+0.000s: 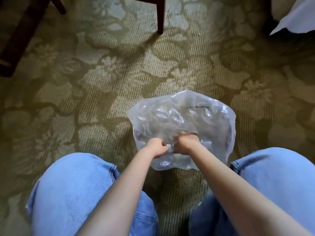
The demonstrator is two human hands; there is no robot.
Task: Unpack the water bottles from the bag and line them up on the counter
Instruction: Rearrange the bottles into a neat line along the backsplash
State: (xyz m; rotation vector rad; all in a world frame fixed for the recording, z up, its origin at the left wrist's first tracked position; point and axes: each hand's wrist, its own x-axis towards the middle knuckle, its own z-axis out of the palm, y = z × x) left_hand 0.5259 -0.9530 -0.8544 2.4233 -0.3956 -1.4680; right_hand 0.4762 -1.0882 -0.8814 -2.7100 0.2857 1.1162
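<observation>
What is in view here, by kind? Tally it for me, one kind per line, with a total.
Clear plastic bag: 1, on the carpet; bottles inside too blurred to count
Hands: 2, left hand and right hand, both closed on the bag's near edge
Dark wooden furniture legs: 2, one leg and another leg
White sheet: 1, top right corner
Total: 6

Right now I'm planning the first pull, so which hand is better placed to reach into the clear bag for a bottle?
Right, probably. The right hand sits further over the bag, at its gathered mouth; the left hand grips the near edge and can hold it open.
</observation>
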